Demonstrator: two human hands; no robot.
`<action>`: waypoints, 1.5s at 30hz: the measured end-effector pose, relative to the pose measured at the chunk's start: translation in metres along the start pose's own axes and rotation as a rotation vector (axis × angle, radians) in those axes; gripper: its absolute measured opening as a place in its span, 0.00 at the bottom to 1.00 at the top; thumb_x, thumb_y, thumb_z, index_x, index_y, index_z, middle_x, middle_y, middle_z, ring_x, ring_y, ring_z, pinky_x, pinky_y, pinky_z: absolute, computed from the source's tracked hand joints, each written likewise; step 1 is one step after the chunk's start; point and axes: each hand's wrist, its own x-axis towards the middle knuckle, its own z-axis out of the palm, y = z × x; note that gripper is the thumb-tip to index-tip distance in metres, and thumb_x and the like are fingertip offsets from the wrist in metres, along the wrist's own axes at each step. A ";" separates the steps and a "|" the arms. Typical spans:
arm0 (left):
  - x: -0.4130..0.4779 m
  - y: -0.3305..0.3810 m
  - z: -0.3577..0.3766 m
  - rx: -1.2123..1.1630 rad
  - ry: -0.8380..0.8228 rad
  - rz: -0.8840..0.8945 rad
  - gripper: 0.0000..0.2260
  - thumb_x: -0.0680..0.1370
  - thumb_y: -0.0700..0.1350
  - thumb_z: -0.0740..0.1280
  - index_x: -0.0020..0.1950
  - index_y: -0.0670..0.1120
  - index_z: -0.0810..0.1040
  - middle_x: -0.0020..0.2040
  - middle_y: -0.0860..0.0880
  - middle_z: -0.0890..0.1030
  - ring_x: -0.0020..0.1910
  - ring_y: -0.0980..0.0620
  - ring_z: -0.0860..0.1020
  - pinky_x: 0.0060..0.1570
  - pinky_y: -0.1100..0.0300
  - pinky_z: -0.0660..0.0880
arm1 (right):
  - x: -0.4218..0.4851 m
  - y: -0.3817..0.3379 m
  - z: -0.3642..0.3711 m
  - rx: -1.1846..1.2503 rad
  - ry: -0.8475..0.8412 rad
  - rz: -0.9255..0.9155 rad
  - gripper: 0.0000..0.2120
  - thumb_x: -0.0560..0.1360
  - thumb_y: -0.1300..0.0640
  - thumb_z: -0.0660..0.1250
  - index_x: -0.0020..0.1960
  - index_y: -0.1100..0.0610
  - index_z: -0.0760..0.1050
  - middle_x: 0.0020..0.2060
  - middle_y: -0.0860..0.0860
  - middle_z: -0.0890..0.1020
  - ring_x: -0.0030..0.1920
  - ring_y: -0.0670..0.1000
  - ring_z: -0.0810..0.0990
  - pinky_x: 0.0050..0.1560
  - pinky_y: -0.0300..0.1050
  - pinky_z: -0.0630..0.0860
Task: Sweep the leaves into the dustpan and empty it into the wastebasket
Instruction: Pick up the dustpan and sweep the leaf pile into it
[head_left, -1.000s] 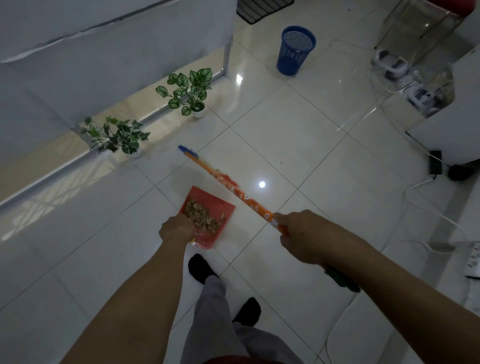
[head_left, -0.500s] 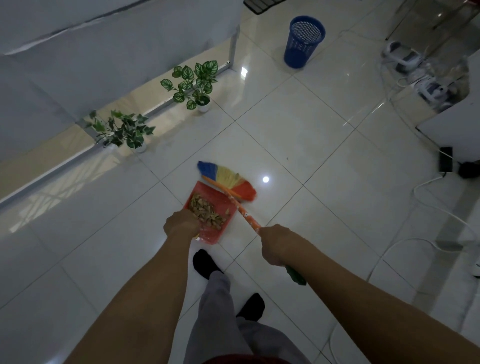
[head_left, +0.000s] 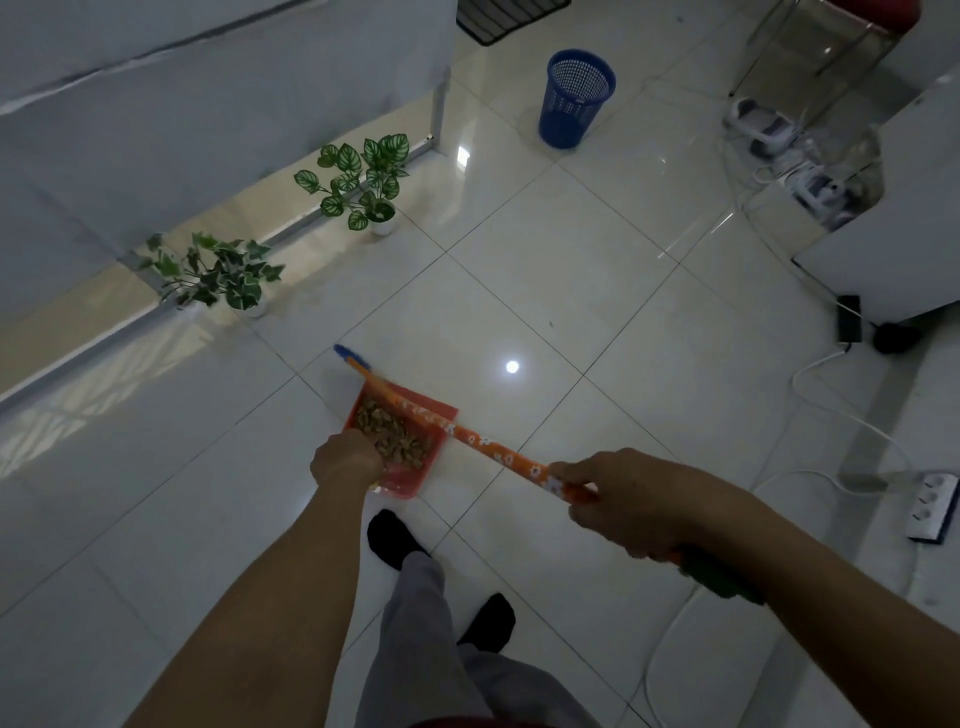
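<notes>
Head view, looking down at a tiled floor (head_left: 545, 291). The left hand (head_left: 345, 462) has its fingers wrapped around the near end of the red dustpan (head_left: 415, 467); the handle itself is hidden under the hand. The pan's mouth points away from the person, and the pan carries a heap of brown leaves (head_left: 392, 431); whether it rests on the tiles or is slightly lifted cannot be told. The right hand (head_left: 623, 501) has its fingers clamped around the orange flower-printed broom handle (head_left: 498, 457), whose long axis runs diagonally from the lower right, across the top of the pan, to the upper left; only a blue tip of the broom head (head_left: 344, 352) shows beyond the pan's far edge. No loose leaves are visible on the surrounding tiles, so sweeping appears finished and emptying remains.

The relation that governs the coming move: the blue wastebasket (head_left: 575, 98) stands upright, well apart from the pan, ahead and to the right. The left hand holds the load, and the broom handle lies across the pan between it and the basket. The handle would likely need to clear the pan first, and the pan should be carried level, mouth slightly raised, to keep the leaves from sliding out.

2 potted plants (head_left: 363, 182) stand by the wall at left, clear of that path, and white cables (head_left: 831, 374) lie on the floor at right
</notes>
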 end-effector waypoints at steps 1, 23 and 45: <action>-0.001 0.000 0.000 -0.001 -0.003 -0.002 0.09 0.73 0.38 0.64 0.52 0.39 0.79 0.52 0.42 0.82 0.50 0.45 0.82 0.46 0.59 0.77 | -0.002 0.000 -0.002 0.006 0.007 0.000 0.21 0.81 0.54 0.57 0.74 0.50 0.62 0.39 0.48 0.74 0.32 0.45 0.74 0.29 0.37 0.73; -0.006 -0.020 0.005 0.007 0.033 -0.010 0.14 0.74 0.42 0.68 0.58 0.40 0.78 0.58 0.43 0.79 0.56 0.44 0.79 0.50 0.57 0.76 | 0.097 -0.042 0.055 -0.231 0.120 0.062 0.28 0.77 0.62 0.60 0.75 0.57 0.59 0.54 0.57 0.77 0.49 0.54 0.80 0.51 0.48 0.80; 0.005 -0.019 -0.002 -0.277 -0.385 -0.242 0.14 0.78 0.37 0.59 0.32 0.42 0.64 0.24 0.47 0.69 0.26 0.52 0.64 0.16 0.72 0.64 | 0.043 -0.022 0.021 -0.115 0.146 -0.008 0.22 0.80 0.56 0.58 0.73 0.56 0.62 0.61 0.56 0.76 0.54 0.53 0.79 0.52 0.45 0.79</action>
